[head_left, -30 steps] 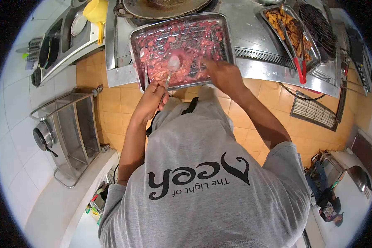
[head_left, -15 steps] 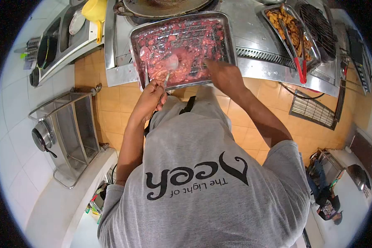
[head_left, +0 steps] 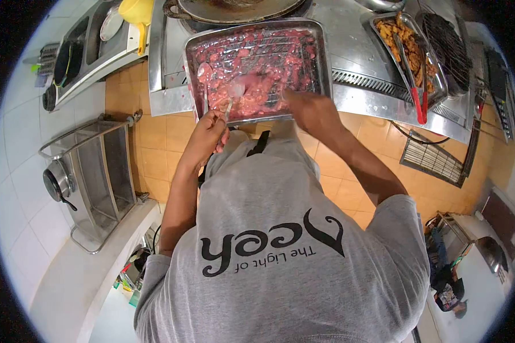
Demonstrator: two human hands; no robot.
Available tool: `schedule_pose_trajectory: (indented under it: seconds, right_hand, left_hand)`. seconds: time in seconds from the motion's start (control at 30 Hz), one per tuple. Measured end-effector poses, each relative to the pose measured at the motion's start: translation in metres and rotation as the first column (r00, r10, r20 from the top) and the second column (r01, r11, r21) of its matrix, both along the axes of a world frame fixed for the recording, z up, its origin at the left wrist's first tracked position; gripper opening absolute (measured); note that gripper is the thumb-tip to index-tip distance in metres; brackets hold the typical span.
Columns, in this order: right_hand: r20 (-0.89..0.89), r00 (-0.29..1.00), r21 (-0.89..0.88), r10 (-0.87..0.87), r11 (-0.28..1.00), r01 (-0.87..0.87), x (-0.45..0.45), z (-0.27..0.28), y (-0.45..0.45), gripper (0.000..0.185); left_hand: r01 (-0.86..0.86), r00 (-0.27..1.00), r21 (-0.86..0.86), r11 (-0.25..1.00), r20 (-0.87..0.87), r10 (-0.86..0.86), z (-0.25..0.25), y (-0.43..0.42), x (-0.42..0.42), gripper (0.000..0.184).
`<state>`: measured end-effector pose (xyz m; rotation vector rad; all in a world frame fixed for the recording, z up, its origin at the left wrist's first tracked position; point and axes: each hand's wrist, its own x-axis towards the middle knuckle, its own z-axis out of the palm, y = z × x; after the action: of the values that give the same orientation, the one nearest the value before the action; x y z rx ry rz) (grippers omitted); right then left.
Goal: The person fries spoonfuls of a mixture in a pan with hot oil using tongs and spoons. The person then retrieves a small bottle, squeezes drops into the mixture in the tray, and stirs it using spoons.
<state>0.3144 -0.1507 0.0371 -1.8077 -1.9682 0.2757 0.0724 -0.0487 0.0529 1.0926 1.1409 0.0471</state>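
Note:
A rectangular metal tray (head_left: 328,68) holds wet, pinkish-red food (head_left: 280,63) in small pieces. My left hand (head_left: 210,130) is closed round the handle of a spoon (head_left: 236,90) at the tray's near left edge; the bowl rests in the food. A second spoon (head_left: 204,73) lies along the tray's left side, its handle end reaching close to my left fingers. Over the near right part of the tray is my right hand (head_left: 315,112), its fingers bent together and slightly blurred. What they hold, if anything, is hidden.
A large wok (head_left: 240,10) sits behind the tray on the steel stove (head_left: 355,51). To the right, red-handled tongs (head_left: 419,103) lie across a tray of browned food (head_left: 403,34), beside a dark grill (head_left: 440,43). A yellow dipper (head_left: 136,11) is at the sink, far left.
The camera view has shifted slightly, so the stove and tray appear a little lower and to the right. Both hands stay at the tray, with the left still gripping the spoon.

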Motion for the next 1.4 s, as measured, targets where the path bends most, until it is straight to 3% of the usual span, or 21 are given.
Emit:
schedule_pose_trajectory:
  seconds: [0.03, 0.13, 0.23, 0.33, 0.53, 0.63, 0.77, 0.87, 0.97, 1.07, 1.17, 1.27, 1.4]
  right_hand:
    - [-0.008, 0.999, -0.058, -0.035, 0.998, 0.034, 0.002, 0.002, 0.003, 0.026]
    - [0.011, 0.992, -0.015, 0.128, 0.992, -0.128, -0.004, 0.017, 0.001, 0.026]
    - [0.075, 0.993, -0.073, 0.093, 0.993, -0.088, 0.002, 0.003, 0.004, 0.024]
    - [0.046, 0.991, 0.023, 0.128, 0.991, -0.129, 0.005, 0.011, 0.008, 0.026]
    - [0.064, 0.995, -0.103, 0.07, 0.993, -0.063, 0.009, 0.017, 0.013, 0.029]
    - [0.028, 0.983, 0.125, 0.181, 0.975, -0.183, -0.003, 0.007, 0.005, 0.032]
    - [0.006, 0.999, 0.018, 0.043, 0.999, -0.043, 0.007, 0.002, 0.01, 0.03]
    - [0.019, 0.991, 0.104, 0.133, 0.986, -0.134, 0.0, 0.009, 0.003, 0.029]
    - [0.072, 0.995, 0.051, 0.068, 0.996, -0.071, -0.001, -0.004, -0.004, 0.027]
    - [0.019, 1.0, 0.056, 0.015, 0.998, -0.016, 0.001, 0.002, -0.002, 0.026]
    - [0.09, 0.988, 0.087, 0.129, 0.987, -0.137, -0.014, 0.01, -0.006, 0.025]
    - [0.11, 0.992, 0.006, -0.066, 0.998, 0.066, 0.004, -0.009, 0.001, 0.026]
    - [0.065, 0.992, -0.013, -0.105, 0.994, 0.106, 0.02, 0.015, -0.002, 0.03]
  left_hand:
    - [0.009, 1.0, -0.003, 1.0, -0.004, -0.009, 0.004, 0.0, 0.001, 0.013]
    - [-0.012, 1.0, 0.012, 1.0, -0.004, 0.012, 0.005, -0.002, 0.001, 0.014]
    - [-0.001, 0.999, 0.07, 0.998, -0.032, 0.003, 0.003, -0.006, 0.004, 0.015]
    - [0.016, 0.998, 0.108, 0.994, -0.056, -0.01, 0.004, -0.007, 0.003, 0.015]
    - [0.036, 0.997, 0.116, 0.993, -0.073, -0.028, 0.015, -0.006, 0.003, 0.013]
    - [0.03, 0.998, 0.115, 0.993, -0.055, -0.024, 0.016, -0.006, 0.001, 0.014]
    - [0.039, 0.998, 0.131, 0.991, -0.052, -0.032, 0.015, -0.008, 0.003, 0.015]
    - [0.054, 0.997, 0.096, 0.994, -0.061, -0.048, 0.016, -0.008, 0.002, 0.015]
    - [0.021, 0.999, 0.095, 0.995, -0.028, -0.018, 0.017, -0.008, 0.001, 0.016]
    - [0.058, 0.996, 0.093, 0.994, -0.077, -0.051, 0.018, -0.009, -0.002, 0.017]
    - [0.058, 0.996, 0.102, 0.993, -0.069, -0.051, 0.015, -0.011, -0.002, 0.016]
    - [-0.003, 0.999, 0.153, 0.988, -0.033, 0.008, 0.007, -0.012, -0.005, 0.014]
    - [-0.097, 0.995, 0.283, 0.954, 0.03, 0.093, -0.011, -0.011, -0.012, 0.014]
